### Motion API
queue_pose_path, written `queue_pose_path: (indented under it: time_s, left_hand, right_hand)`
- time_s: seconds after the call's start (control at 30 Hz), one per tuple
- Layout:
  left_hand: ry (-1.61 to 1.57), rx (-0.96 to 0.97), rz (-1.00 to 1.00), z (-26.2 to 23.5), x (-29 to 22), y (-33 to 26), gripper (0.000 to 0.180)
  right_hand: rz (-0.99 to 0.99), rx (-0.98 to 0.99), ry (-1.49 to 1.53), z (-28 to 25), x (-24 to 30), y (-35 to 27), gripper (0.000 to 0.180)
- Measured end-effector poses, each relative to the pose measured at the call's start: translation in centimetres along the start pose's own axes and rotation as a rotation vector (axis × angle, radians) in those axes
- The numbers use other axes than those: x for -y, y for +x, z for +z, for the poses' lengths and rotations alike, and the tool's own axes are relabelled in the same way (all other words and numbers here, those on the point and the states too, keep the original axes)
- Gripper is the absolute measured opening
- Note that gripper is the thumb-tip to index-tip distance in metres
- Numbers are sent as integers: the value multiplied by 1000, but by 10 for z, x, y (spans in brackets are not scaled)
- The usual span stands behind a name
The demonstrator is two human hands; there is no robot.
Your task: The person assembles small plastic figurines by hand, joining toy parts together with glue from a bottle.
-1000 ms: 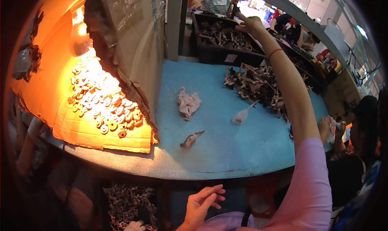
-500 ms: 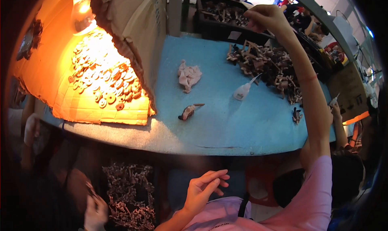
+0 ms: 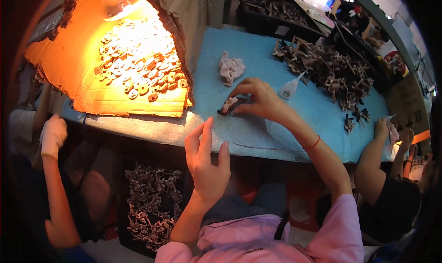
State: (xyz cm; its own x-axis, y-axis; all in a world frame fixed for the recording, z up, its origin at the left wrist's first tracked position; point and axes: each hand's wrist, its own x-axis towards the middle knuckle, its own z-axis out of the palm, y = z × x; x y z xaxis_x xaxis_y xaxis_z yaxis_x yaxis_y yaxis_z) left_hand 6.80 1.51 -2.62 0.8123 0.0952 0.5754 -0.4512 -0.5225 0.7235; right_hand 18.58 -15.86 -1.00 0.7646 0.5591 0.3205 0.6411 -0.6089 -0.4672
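Note:
My right hand (image 3: 258,99) is over the middle of the blue tabletop, its thumb and fingers closed around one end of a small brown-and-pink figurine (image 3: 228,105). The figurine's other end rests on or just above the table. My left hand (image 3: 207,164) is raised in front of the table edge, fingers spread and holding nothing. Beyond the figurine lies a crumpled pale pink cloth (image 3: 230,68). A small white squeeze bottle with a thin nozzle (image 3: 289,89) stands to the right of my right hand.
Under a glowing bulb (image 3: 119,2), a cardboard shelter (image 3: 152,110) holds many small round discs (image 3: 138,65). A heap of brown figurine parts (image 3: 327,69) covers the far right. Black bins (image 3: 258,26) stand behind; a crate of parts (image 3: 154,203) sits below. Co-workers' hands (image 3: 54,134) flank me.
My right hand has come down from above the far heap to the figurine and closed on it. My left hand has risen toward the table edge. The view has shifted.

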Motion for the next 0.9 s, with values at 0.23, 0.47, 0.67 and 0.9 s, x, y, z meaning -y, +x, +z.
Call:
queue_pose_path:
  time_s: [0.23,0.47,0.67,0.9]
  left_hand:
    - [94,25,-31,5,19,11,55]
    - [-330,-9,-174,-35,13,-5,26]
    - [-744,-215,-413,-85,34,-38,21]
    - [-1020,-449,-534,-109,45,-69,23]
  right_hand:
    - [143,67,356,3,26,-8,24]
    - [28,269,418,4,78,0,22]
    - [-192,101,137,14,130,43,19]
    - [-153,117,-416,40,125,152,8]
